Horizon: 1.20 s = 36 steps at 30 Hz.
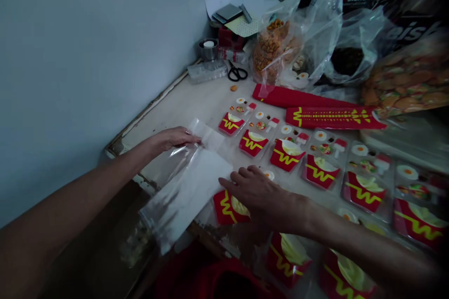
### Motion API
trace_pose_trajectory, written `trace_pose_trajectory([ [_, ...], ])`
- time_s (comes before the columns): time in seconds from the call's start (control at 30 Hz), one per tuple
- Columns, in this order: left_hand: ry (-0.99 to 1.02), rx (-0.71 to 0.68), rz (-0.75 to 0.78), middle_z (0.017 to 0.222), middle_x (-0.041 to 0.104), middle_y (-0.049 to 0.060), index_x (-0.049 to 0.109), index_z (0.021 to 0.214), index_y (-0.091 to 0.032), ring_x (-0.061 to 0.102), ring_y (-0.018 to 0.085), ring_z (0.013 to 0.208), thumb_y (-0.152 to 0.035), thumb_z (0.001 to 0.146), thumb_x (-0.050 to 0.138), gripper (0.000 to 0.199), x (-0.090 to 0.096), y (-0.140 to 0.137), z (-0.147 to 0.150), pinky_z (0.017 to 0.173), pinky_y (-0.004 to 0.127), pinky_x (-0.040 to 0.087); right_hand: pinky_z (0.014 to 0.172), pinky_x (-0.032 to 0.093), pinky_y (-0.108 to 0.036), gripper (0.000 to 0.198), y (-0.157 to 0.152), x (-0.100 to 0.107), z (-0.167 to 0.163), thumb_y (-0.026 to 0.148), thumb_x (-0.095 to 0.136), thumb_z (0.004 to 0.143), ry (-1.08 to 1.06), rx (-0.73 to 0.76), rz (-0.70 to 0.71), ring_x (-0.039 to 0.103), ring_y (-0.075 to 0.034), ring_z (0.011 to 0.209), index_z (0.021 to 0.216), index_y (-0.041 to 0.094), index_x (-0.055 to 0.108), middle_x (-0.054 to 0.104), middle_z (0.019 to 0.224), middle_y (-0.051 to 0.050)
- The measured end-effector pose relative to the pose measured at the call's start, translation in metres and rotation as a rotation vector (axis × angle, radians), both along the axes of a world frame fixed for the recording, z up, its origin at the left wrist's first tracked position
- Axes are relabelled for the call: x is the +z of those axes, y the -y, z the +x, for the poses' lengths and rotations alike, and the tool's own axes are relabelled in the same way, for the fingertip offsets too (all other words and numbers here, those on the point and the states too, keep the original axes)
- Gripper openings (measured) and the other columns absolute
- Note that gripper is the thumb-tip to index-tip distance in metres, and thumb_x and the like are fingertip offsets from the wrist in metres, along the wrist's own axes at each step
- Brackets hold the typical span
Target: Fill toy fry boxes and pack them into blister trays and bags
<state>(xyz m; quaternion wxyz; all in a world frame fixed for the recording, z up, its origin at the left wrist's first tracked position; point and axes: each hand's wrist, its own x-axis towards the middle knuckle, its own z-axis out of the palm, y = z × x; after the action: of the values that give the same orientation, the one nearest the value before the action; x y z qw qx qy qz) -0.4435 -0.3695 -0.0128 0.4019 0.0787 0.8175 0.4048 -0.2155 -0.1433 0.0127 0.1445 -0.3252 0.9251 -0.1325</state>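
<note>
**Clear plastic bag (171,166) overhanging surface (196,103): slip and snag risk**

Left hand (178,137) is pinching the bag near its far end, thumb and fingers closed on the film. White sheet (201,184) is lying in or under the bag; layering isn't showing clearly. Right hand (257,191) is hanging partly curled, index finger extending to the sheet's right edge; cannot tell if it is gripping anything. Bag and sheet are spanning the surface's near edge, lower end sticking out past it.

Risks, as judged: only the left hand is clearly holding, so if that pinch is loosening, the overhanging end could be dragging everything down. Film is creasing by the left fingers; hard pulling could be stretching or tearing it. Right hand is sitting over a red W-marked pack (224,205), so the palm could be nudging it off the edge. More packs (322,170) are crowding the right forearm; a sideways sweep could be knocking the row askew.
</note>
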Motion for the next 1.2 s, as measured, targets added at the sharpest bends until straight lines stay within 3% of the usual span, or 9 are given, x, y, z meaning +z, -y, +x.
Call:
trace_pose_trajectory([
  [0.1,0.033,-0.090,-0.021,0.065,0.066,0.003,0.080,0.081,-0.015,0.046,0.011,0.055,-0.051,0.061,0.082,0.041,0.005,0.001,0.007,0.053,0.024,0.030,0.097,0.039,-0.050,0.086,-0.027,0.013,0.001,0.053,0.073,0.078,-0.051,-0.120,-0.024,0.053,-0.032,0.106,0.148,0.013,0.044,0.060,0.120,-0.016],
  [0.33,-0.054,0.110,0.085,0.068,0.064,0.001,0.074,0.076,-0.016,0.050,0.011,0.062,-0.046,0.056,0.087,0.038,0.006,0.001,0.036,0.058,0.023,0.033,0.097,0.043,-0.053,0.101,-0.077,0.028,-0.011,0.054,0.080,0.066,-0.243,-0.382,0.104,0.055,-0.038,0.115,0.151,0.019,0.039,0.059,0.126,-0.015],
  [0.47,0.117,0.024,0.131,0.063,0.059,0.000,0.071,0.072,-0.016,0.044,0.009,0.055,-0.049,0.056,0.087,0.040,0.011,0.000,0.037,0.053,0.023,0.030,0.096,0.045,-0.053,0.104,-0.078,0.027,-0.019,0.053,0.079,0.066,-0.291,-0.428,0.111,0.054,-0.039,0.118,0.154,0.020,0.033,0.059,0.127,-0.015],
  [0.57,0.209,-0.002,0.181,0.069,0.063,0.001,0.076,0.079,-0.017,0.044,0.009,0.056,-0.048,0.059,0.086,0.038,0.012,-0.001,0.042,0.053,0.023,0.031,0.098,0.044,-0.054,0.104,-0.073,0.027,-0.022,0.053,0.079,0.066,-0.292,-0.419,0.108,0.054,-0.039,0.119,0.153,0.019,0.035,0.059,0.129,-0.016],
  [0.67,0.113,0.081,0.126,0.068,0.065,0.000,0.077,0.076,-0.017,0.046,0.010,0.059,-0.045,0.059,0.086,0.033,0.012,-0.002,0.053,0.055,0.023,0.032,0.098,0.043,-0.053,0.100,-0.071,0.029,-0.025,0.052,0.079,0.066,-0.289,-0.417,0.100,0.054,-0.039,0.119,0.152,0.019,0.037,0.058,0.129,-0.015],
  [0.8,0.023,0.107,0.182,0.070,0.068,0.001,0.077,0.076,-0.017,0.053,0.012,0.065,-0.040,0.060,0.086,0.029,0.012,-0.007,0.069,0.061,0.023,0.036,0.093,0.045,-0.051,0.099,-0.076,0.038,-0.029,0.054,0.076,0.069,-0.310,-0.431,0.106,0.056,-0.038,0.116,0.153,0.020,0.036,0.058,0.130,-0.015],
  [0.93,-0.050,0.159,0.135,0.063,0.064,0.000,0.074,0.067,-0.016,0.051,0.011,0.061,-0.038,0.053,0.090,0.031,0.007,-0.020,0.081,0.060,0.024,0.035,0.090,0.046,-0.048,0.103,-0.080,0.047,-0.031,0.058,0.076,0.070,-0.375,-0.488,0.126,0.057,-0.039,0.112,0.154,0.018,0.034,0.059,0.127,-0.017],
  [1.1,-0.179,0.008,0.145,0.067,0.065,0.001,0.079,0.085,-0.019,0.048,0.012,0.061,-0.055,0.078,0.070,0.037,-0.005,-0.028,0.085,0.057,0.026,0.033,0.087,0.047,-0.049,0.106,-0.084,0.040,-0.023,0.062,0.076,0.069,-0.383,-0.550,0.161,0.057,-0.039,0.109,0.156,0.019,0.031,0.057,0.130,-0.017],
  [1.2,-0.107,0.024,0.225,0.077,0.071,0.003,0.080,0.091,-0.020,0.055,0.014,0.069,-0.055,0.078,0.070,0.038,-0.010,-0.025,0.083,0.061,0.026,0.037,0.088,0.047,-0.052,0.106,-0.090,0.030,-0.016,0.062,0.075,0.070,-0.374,-0.598,0.165,0.056,-0.041,0.112,0.156,0.020,0.030,0.056,0.132,-0.018],
])
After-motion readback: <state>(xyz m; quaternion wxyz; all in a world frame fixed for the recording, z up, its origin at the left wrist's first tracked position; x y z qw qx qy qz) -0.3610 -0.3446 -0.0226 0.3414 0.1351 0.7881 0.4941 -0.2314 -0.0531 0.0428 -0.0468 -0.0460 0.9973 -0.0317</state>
